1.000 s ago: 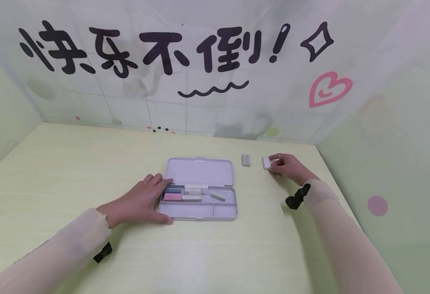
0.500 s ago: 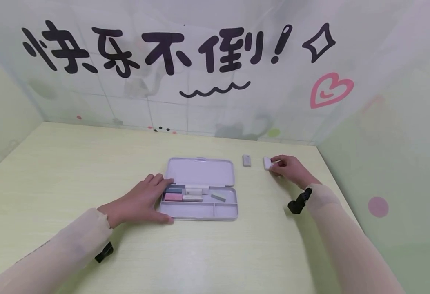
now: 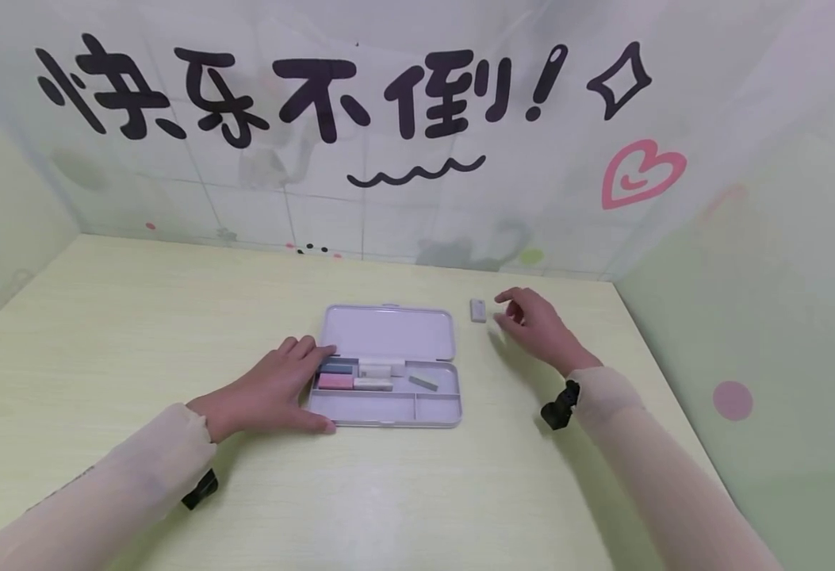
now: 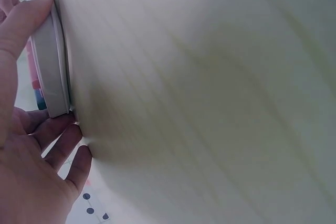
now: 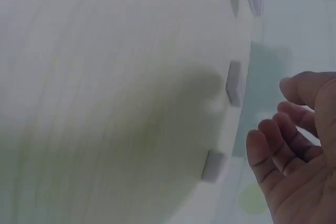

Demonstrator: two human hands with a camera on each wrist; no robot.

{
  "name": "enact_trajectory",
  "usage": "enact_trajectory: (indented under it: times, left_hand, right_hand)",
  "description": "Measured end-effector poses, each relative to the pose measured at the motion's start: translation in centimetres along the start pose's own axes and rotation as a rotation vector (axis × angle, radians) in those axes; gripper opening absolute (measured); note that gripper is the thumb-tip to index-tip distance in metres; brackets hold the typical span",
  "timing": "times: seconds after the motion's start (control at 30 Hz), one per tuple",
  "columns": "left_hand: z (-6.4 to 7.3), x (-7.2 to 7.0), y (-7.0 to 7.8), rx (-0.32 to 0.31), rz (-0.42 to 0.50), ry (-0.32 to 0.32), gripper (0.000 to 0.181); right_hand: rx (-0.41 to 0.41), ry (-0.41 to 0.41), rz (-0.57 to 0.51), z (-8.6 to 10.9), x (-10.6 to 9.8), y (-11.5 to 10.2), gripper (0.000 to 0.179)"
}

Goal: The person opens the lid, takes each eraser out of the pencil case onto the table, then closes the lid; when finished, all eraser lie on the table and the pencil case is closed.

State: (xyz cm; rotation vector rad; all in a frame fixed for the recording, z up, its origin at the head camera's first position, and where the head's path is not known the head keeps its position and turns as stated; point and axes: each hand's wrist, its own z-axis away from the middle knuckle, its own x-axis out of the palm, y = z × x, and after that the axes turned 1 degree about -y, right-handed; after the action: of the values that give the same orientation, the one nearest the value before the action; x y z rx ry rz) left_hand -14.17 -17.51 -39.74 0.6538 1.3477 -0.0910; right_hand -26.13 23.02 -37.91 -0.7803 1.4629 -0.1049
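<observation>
My left hand (image 3: 270, 392) holds the left end of an open lilac pencil case (image 3: 367, 408), thumb at its near edge and index finger by the hinge. In the left wrist view, the thumb lies on the rim of the case (image 4: 50, 66). My right hand (image 3: 534, 325) hovers right of a grey eraser (image 3: 477, 311), fingers bent and holding nothing. The right wrist view shows this grey eraser (image 5: 234, 83) and a white eraser (image 5: 213, 166) on the table, apart from the fingers. From the head, the right hand hides the white eraser.
Inside the case's back compartment lie a blue block (image 3: 336, 368), a pink block (image 3: 335, 382), several whitish blocks (image 3: 373, 385) and a slanted pale green piece (image 3: 423, 383). A printed wall (image 3: 417, 214) closes off the table's (image 3: 388, 500) far edge, and another wall (image 3: 767, 341) stands at right.
My right hand has let go of the white eraser and moved left, towards the grey eraser. My left hand and the case have stayed put.
</observation>
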Motion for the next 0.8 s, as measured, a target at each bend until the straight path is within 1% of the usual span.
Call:
enact_trajectory:
  times: [0.07, 0.13, 0.23, 0.33, 0.43, 0.5, 0.6, 0.8]
  left_hand:
    - [0.1, 0.0, 0.0, -0.003, 0.001, 0.000, 0.111]
    - [0.1, 0.0, -0.1, -0.004, 0.000, 0.001, 0.111]
    - [0.1, 0.0, -0.1, -0.005, 0.004, -0.001, 0.111]
    - [0.1, 0.0, 0.0, -0.007, 0.009, -0.003, 0.111]
    - [0.1, 0.0, 0.0, -0.005, 0.007, -0.003, 0.111]
    - [0.1, 0.0, 0.0, -0.002, 0.004, -0.001, 0.111]
    - [0.1, 0.0, -0.1, 0.004, -0.001, 0.004, 0.110]
    - [0.0, 0.2, -0.3, 0.012, -0.004, 0.017, 0.110]
  right_hand:
    - [-0.122, -0.037, -0.006, 0.0, 0.7, -1.6, 0.030]
    - [-0.215, -0.106, -0.022, 0.2, 1.3, -3.3, 0.027]
    - [-0.285, -0.233, -0.028, 0.7, 2.1, -5.6, 0.027]
    - [-0.313, -0.346, -0.007, 1.2, 2.7, -7.5, 0.030]
    - [-0.337, -0.430, 0.047, 1.6, 3.3, -8.6, 0.032]
    - [-0.358, -0.465, 0.091, 1.8, 3.6, -9.0, 0.033]
    - [-0.366, -0.497, 0.142, 1.9, 3.9, -9.4, 0.036]
    - [-0.325, -0.532, 0.186, 2.0, 3.8, -10.0, 0.041]
